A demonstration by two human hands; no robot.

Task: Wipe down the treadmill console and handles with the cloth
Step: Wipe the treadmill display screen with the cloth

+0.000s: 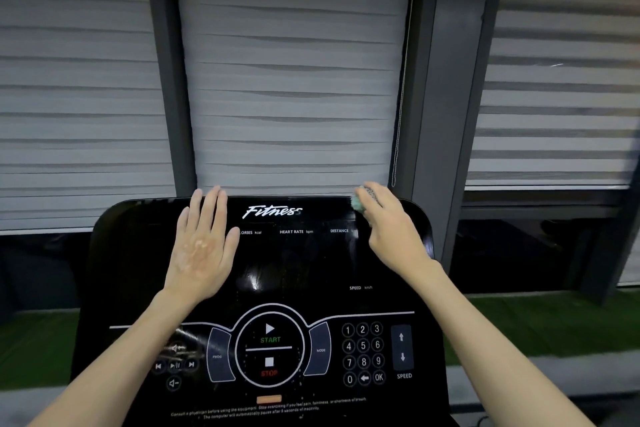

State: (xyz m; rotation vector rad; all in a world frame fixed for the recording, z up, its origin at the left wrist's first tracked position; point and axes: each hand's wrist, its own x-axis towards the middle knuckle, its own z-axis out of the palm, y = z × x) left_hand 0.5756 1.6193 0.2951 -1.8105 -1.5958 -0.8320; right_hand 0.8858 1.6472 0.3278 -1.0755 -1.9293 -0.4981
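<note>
A glossy black treadmill console (294, 263) fills the lower middle of the head view, with a "Fitness" logo on top and START/STOP buttons and a number pad below. My left hand (202, 246) lies flat on the console's upper left, fingers straight and reaching its top edge. My right hand (389, 225) grips a small bunched green-grey cloth (358, 201) against the console's upper right corner. Most of the cloth is hidden under my fingers. The treadmill handles are out of view.
Grey window blinds (294, 80) and dark window frames (440, 114) stand close behind the console. A bead cord (398, 121) hangs just above my right hand. Green turf floor (540, 326) shows on both sides of the console.
</note>
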